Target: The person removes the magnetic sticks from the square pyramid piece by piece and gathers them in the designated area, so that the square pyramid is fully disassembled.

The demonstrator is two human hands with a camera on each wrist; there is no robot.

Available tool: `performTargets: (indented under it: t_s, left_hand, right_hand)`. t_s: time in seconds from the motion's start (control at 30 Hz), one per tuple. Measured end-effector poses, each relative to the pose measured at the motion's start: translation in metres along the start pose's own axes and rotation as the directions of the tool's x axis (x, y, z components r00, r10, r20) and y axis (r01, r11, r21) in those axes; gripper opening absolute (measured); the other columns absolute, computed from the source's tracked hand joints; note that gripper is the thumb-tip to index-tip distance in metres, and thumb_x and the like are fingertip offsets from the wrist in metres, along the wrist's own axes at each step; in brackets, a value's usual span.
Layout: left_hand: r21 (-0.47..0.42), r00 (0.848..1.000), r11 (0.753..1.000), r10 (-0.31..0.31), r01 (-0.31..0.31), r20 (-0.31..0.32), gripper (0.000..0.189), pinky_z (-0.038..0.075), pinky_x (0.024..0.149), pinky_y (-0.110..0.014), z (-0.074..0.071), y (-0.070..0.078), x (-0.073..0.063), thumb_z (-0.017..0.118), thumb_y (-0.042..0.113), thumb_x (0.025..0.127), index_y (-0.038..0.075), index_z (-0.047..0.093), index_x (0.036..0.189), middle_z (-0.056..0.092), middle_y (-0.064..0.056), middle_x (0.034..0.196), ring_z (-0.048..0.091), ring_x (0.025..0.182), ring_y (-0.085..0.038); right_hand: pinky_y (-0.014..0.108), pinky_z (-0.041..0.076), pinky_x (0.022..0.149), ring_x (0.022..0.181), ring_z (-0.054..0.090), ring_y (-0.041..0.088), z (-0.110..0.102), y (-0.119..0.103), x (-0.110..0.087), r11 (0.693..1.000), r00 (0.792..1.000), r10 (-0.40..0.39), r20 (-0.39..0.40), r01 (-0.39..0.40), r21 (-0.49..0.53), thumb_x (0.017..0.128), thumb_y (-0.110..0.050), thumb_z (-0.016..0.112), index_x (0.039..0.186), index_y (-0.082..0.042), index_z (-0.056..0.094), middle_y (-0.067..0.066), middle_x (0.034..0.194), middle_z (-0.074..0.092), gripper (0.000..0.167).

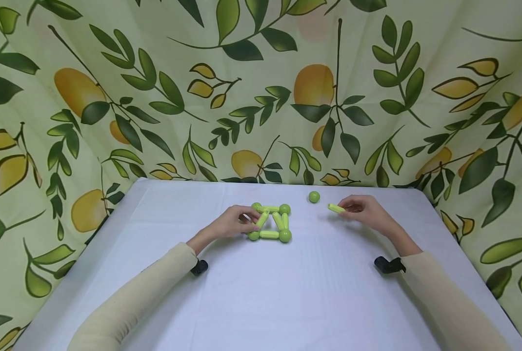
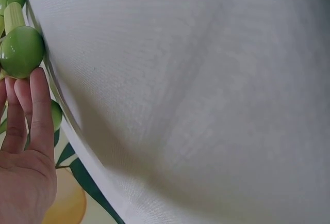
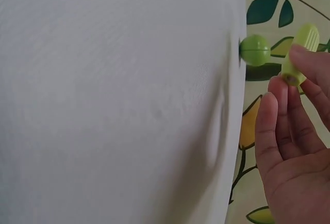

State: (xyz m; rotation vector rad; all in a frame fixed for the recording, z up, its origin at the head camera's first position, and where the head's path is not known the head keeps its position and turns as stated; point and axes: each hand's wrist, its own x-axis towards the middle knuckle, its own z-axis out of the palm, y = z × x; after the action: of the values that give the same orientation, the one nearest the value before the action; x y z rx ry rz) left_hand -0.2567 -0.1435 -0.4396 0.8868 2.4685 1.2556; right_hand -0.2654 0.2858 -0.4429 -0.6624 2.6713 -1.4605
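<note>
A roughly square frame of green balls and light green toy building rods lies on the table, with slanted rods leaning together inside it. My left hand holds the frame's left side, thumb and fingers around the rod there. In the left wrist view, its fingertips touch a glossy green ball. Off to the right, my right hand pinches a single ribbed rod between thumb and fingers, its hollow end showing. A loose green ball sits between the frame and this rod.
The table wears a white cloth. Behind it and at both sides hangs a curtain printed with leaves and fruit. Black wrist devices sit at the sleeve cuffs.
</note>
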Motion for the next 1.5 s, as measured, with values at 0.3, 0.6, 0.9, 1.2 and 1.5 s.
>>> performTargets:
  t_s: [0.3, 0.6, 0.9, 1.2, 1.5]
  left_hand:
    - [-0.001, 1.000, 1.000, -0.014, 0.014, 0.001, 0.025, 0.054, 0.083, -0.030, 0.000, 0.001, 0.000, 0.080, 0.009, 0.090, 0.003, 0.072, 0.113, 0.069, -0.003, 0.104, 0.064, 0.090, -0.018]
    - [-0.005, 1.000, 1.000, -0.020, 0.020, 0.005, 0.026, 0.055, 0.083, -0.029, 0.001, -0.001, 0.001, 0.079, 0.008, 0.090, 0.002, 0.071, 0.114, 0.069, -0.004, 0.105, 0.064, 0.090, -0.016]
    - [-0.031, 1.000, 1.000, 0.000, -0.001, -0.002, 0.024, 0.056, 0.082, -0.030, 0.001, 0.001, 0.000, 0.080, 0.005, 0.089, 0.001, 0.072, 0.111, 0.069, -0.006, 0.104, 0.065, 0.088, -0.017]
    - [-0.024, 1.000, 1.000, -0.001, 0.001, 0.000, 0.024, 0.056, 0.082, -0.030, 0.000, 0.001, -0.001, 0.079, 0.007, 0.090, 0.002, 0.072, 0.112, 0.068, -0.005, 0.104, 0.065, 0.088, -0.017]
    - [-0.025, 1.000, 1.000, 0.004, -0.004, 0.000, 0.024, 0.056, 0.082, -0.030, 0.000, 0.002, 0.000, 0.079, 0.007, 0.090, 0.001, 0.072, 0.112, 0.069, -0.006, 0.105, 0.065, 0.089, -0.017]
  right_hand:
    - [0.023, 0.055, 0.079, 0.091, 0.066, 0.023, -0.010, 0.012, -0.001, 0.999, 0.999, 0.024, 0.029, -0.023, -0.048, 0.087, -0.004, 0.081, 0.105, 0.000, 0.073, 0.014, 0.105, 0.069, 0.020]
    - [0.022, 0.053, 0.074, 0.087, 0.062, 0.021, -0.024, 0.025, -0.008, 0.988, 0.997, 0.050, 0.058, -0.041, -0.149, 0.085, -0.005, 0.084, 0.102, -0.001, 0.074, 0.010, 0.099, 0.069, 0.020]
    - [0.021, 0.052, 0.074, 0.085, 0.060, 0.018, -0.036, 0.033, -0.018, 0.983, 0.998, 0.043, 0.048, -0.034, -0.182, 0.083, -0.003, 0.084, 0.102, -0.001, 0.074, 0.010, 0.099, 0.070, 0.021]
    - [0.022, 0.052, 0.072, 0.083, 0.059, 0.020, -0.039, 0.036, -0.022, 0.977, 0.997, 0.069, 0.044, -0.059, -0.203, 0.082, 0.001, 0.084, 0.100, 0.000, 0.074, 0.009, 0.096, 0.070, 0.020]
    - [0.022, 0.052, 0.072, 0.083, 0.060, 0.020, -0.042, 0.033, -0.022, 0.977, 0.994, 0.087, 0.066, -0.072, -0.200, 0.082, -0.001, 0.084, 0.101, 0.001, 0.074, 0.009, 0.096, 0.069, 0.022]
